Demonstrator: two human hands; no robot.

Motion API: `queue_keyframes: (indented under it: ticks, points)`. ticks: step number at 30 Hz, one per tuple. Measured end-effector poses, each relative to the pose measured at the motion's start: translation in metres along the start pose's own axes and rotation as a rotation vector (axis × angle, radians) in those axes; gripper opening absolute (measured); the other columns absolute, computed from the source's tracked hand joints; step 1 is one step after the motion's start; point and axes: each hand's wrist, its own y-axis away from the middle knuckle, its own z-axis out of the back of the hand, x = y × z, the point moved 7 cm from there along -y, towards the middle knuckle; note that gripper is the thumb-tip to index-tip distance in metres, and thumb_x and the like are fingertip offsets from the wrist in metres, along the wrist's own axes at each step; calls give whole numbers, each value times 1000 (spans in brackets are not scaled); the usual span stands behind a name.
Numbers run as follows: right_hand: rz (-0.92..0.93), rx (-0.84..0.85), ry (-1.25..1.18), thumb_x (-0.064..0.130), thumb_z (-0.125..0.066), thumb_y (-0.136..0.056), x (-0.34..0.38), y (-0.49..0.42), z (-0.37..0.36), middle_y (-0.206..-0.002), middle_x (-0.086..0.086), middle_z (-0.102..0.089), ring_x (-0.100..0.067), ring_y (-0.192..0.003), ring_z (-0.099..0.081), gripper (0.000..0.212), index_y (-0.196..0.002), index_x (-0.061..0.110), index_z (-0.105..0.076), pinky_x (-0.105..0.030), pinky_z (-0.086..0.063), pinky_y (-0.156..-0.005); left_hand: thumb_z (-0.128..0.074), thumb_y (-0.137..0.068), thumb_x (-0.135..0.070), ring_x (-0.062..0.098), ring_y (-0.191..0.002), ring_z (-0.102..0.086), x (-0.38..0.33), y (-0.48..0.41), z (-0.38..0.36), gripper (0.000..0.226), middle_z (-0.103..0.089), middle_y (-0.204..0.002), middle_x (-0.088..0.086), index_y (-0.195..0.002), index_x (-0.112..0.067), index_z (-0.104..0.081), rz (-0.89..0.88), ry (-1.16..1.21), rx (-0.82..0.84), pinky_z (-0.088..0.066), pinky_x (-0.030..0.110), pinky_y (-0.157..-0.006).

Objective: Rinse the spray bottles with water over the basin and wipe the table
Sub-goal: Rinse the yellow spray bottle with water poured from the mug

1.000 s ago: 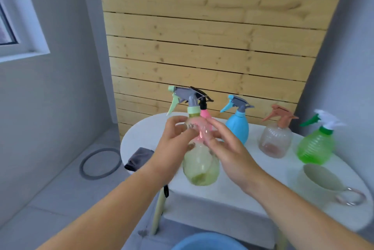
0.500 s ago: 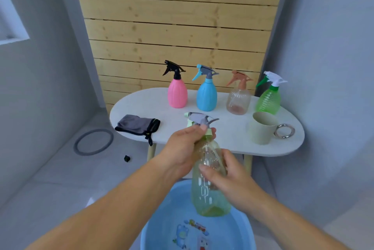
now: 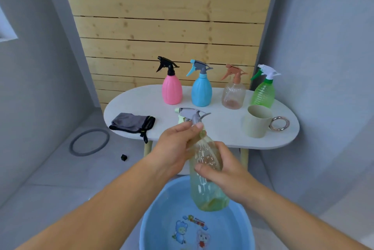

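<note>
Yellow-green spray bottle (image 3: 206,193) held upright over the blue basin (image 3: 159,219), both hands on it.
Left hand (image 3: 174,148): grip closed round the collar under the spray head. Right hand (image 3: 224,172): grip wrapped round the body. Probably braced to unscrew the head, so that drips land in the basin, near side of the worktop (image 3: 222,128). A second ago the bottle was level with the worktop; it is now lowered, in the same hold.

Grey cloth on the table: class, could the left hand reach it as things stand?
Probably not yet: the left hand grips the yellowish bottle by its neck. Nothing stands between it and the grey cloth.
</note>
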Motion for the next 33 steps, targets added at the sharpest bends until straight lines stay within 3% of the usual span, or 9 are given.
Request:
queue_keyframes:
  ticks: [2,6,9,14,16,19,23,28,33]
  points:
    - [13,2,25,36,-74,-82,-1,-1,0,-99,15,-71,-3,-93,-67,42,-117,34,-51,-30,-53,-89,-82,-80,-14,20,-75,-67,4,-2,-1,51,-69,-80,4,-125,-7,-60,13,8,-49,-58,39,-79]
    - [-4,-24,18,35,-72,-85,-6,-8,6,-96,22,-69,2,-90,-66,38,-116,36,-50,-28,-52,-85,-61,-99,-14,30,-93,-61,6,-3,-13,8,-69,-98,17,-103,-7,-62,51,18,5,-51,49,-97]
    - [-21,-30,50,39,-72,-84,-9,-13,11,-99,18,-69,1,-92,-66,39,-115,40,-49,-30,-54,-86,-55,-101,-8,25,-103,-68,5,-14,-8,13,-77,-113,12,-102,-8,-69,16,-30,5,-50,52,-107]
    - [-62,-99,195,46,-74,-79,-15,-22,16,-100,15,-66,1,-87,-64,49,-115,36,-44,-21,-50,-75,-72,-93,-7,16,-90,-71,6,-32,-1,7,-68,-96,8,-99,-11,-71,-60,-50,-132,-58,32,-82]
    - [-83,-90,249,48,-75,-78,-20,-26,16,-101,14,-64,0,-88,-63,53,-117,34,-41,-21,-50,-75,-74,-92,-8,16,-90,-71,1,-45,4,13,-69,-93,3,-100,-16,-69,-72,-18,-197,-54,34,-86]
    - [-157,-30,327,48,-75,-76,-31,-29,25,-104,15,-62,-2,-89,-63,58,-119,36,-39,-23,-52,-75,-70,-95,-9,15,-88,-71,-8,-71,11,18,-69,-93,-1,-102,-23,-62,-33,29,-261,-54,38,-91]
    - [-309,144,479,43,-81,-70,-58,-23,48,-108,7,-60,-11,-89,-64,68,-122,33,-38,-24,-52,-72,-66,-99,-10,12,-79,-61,-30,-101,21,14,-60,-90,5,-98,-23,-61,-55,3,-350,-57,30,-67]
    - [-342,212,488,47,-84,-63,-79,-18,72,-113,14,-57,-3,-99,-61,80,-126,37,-35,-21,-51,-82,-72,-95,-9,14,-75,-57,-42,-128,17,42,-60,-89,1,-136,-12,-61,-146,-284,-274,-55,26,-68]
    - [-198,31,298,37,-86,-66,-65,-30,79,-111,16,-63,4,-97,-63,63,-114,41,-45,-17,-53,-82,-84,-84,-10,12,-65,-62,-25,-145,13,35,-71,-87,7,-114,-4,-67,-140,-805,-184,-48,15,-53]
